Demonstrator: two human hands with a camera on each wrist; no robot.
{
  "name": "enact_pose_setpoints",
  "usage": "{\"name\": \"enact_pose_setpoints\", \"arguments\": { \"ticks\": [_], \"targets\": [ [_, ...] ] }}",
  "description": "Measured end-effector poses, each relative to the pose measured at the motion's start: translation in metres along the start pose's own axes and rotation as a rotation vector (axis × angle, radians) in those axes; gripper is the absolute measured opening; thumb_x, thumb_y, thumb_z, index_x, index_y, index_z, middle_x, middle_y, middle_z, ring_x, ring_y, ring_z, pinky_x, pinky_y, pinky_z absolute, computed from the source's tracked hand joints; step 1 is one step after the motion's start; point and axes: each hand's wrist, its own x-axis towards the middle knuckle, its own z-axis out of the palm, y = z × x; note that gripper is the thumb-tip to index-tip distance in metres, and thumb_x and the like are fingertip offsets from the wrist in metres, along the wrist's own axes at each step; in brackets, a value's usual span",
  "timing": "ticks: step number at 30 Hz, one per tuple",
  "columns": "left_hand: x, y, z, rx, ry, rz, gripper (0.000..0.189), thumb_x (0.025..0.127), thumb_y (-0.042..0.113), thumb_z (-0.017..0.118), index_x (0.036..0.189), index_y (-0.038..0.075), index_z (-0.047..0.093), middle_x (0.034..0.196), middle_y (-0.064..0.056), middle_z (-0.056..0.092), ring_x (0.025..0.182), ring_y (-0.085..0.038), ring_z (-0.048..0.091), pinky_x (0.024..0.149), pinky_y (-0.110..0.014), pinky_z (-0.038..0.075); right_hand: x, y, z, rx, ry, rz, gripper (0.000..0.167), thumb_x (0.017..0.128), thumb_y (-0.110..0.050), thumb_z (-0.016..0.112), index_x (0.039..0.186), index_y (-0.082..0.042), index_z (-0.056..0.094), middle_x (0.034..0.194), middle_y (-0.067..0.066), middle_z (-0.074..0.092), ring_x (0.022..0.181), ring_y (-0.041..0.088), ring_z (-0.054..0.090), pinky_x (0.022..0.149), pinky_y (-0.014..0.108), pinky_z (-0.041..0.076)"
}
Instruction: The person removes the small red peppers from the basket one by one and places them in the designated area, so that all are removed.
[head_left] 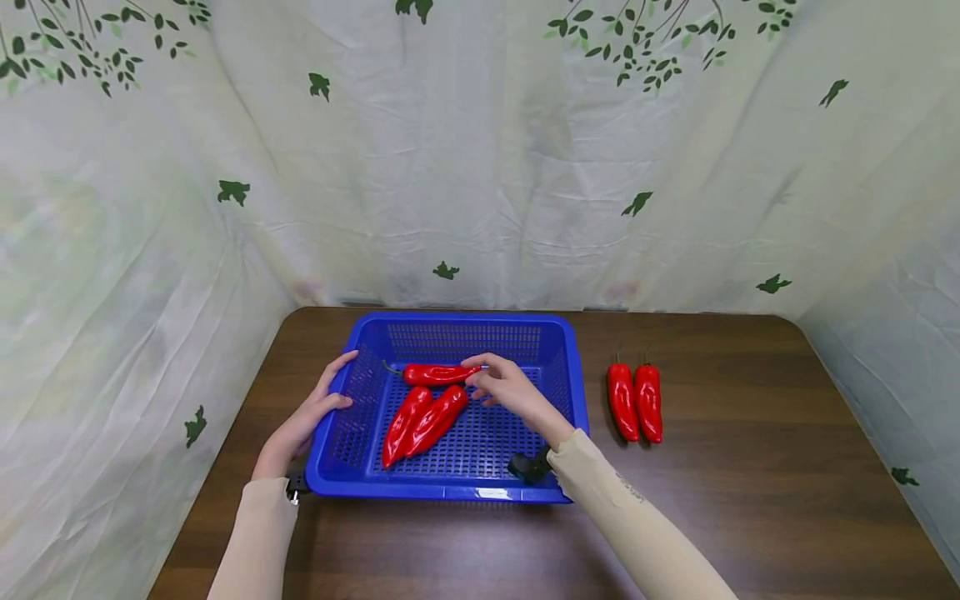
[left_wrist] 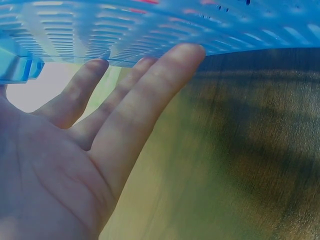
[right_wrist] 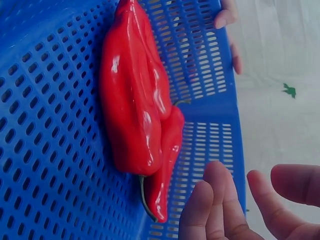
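Note:
Three glossy red peppers lie in a blue perforated plastic basket (head_left: pixel 450 490). The back red pepper (head_left: pixel 435 375) lies sideways, stem to the left; the two front peppers (head_left: pixel 406 427) slant side by side. Over the basket, my right hand (head_left: pixel 501 385) is at the tip of the back pepper in the head view. Its fingertips (right_wrist: pixel 216 175) stand apart from the thumb in the right wrist view, with nothing between them. My left hand (head_left: pixel 303 421) rests against the basket's left side, its fingers (left_wrist: pixel 135 105) stretched out along the slotted wall.
Two more red peppers (head_left: pixel 634 402) lie side by side on the brown wooden table (head_left: pixel 750 467), right of the basket, stems pointing away. A pale leaf-printed curtain (head_left: pixel 480 167) stands behind the table and along both sides.

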Motion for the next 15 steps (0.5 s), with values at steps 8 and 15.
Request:
{"name": "enact_pose_setpoints", "arguments": {
  "ticks": [8,15],
  "targets": [
    [0.0,0.0,0.0,-0.001,0.001,0.006,0.069,0.094,0.011,0.041,0.151,0.035,0.011,0.151,-0.022,0.0,0.128,-0.054,0.021,0.086,-0.056,0.044,0.004,0.0,0.004,-0.018,-0.018,0.019,0.035,0.094,-0.007,0.045,0.127,0.001,0.053,0.11,0.025,0.059,0.093,0.035,0.062,0.083,0.048,0.049],
    [0.001,0.0,0.001,-0.011,0.006,0.004,0.069,0.093,0.008,0.039,0.151,0.034,0.011,0.151,-0.023,0.002,0.125,-0.054,0.024,0.083,-0.051,0.046,0.01,0.002,0.006,-0.019,-0.038,0.124,0.037,0.094,-0.005,0.047,0.13,0.002,0.052,0.116,0.027,0.057,0.099,0.041,0.059,0.084,0.05,0.048]
  ]
}}
